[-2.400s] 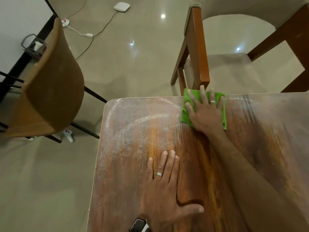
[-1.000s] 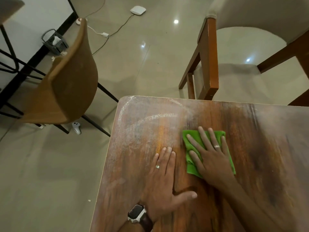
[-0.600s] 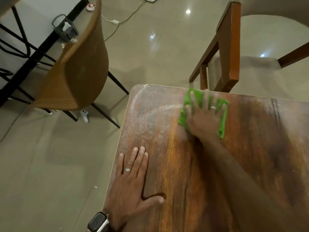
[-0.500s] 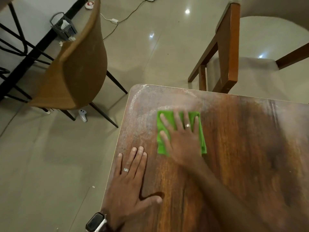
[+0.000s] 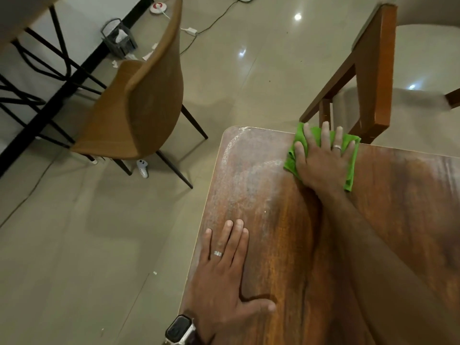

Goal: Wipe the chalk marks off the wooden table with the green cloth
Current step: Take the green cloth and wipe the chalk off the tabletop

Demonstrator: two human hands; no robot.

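green cloth [image 5: 351, 165] flat under right hand's [image 5: 321, 165] straight pressing fingers [image 5: 326, 135], table's [image 5: 286, 245] far edge

**Cloth at the far edge, both hands on the worktop**

The cloth [image 5: 351, 158] lies on the worktop [image 5: 286, 245] at its far edge, under the flat right hand [image 5: 321, 160]. The left hand [image 5: 224, 277] rests flat near the worktop's left edge, nearer the person. Chalk marks [image 5: 239, 165] lie between them, by the far left corner. One chair [image 5: 139, 105] stands on the floor to the left; another chair [image 5: 373, 70] stands just behind the far edge.
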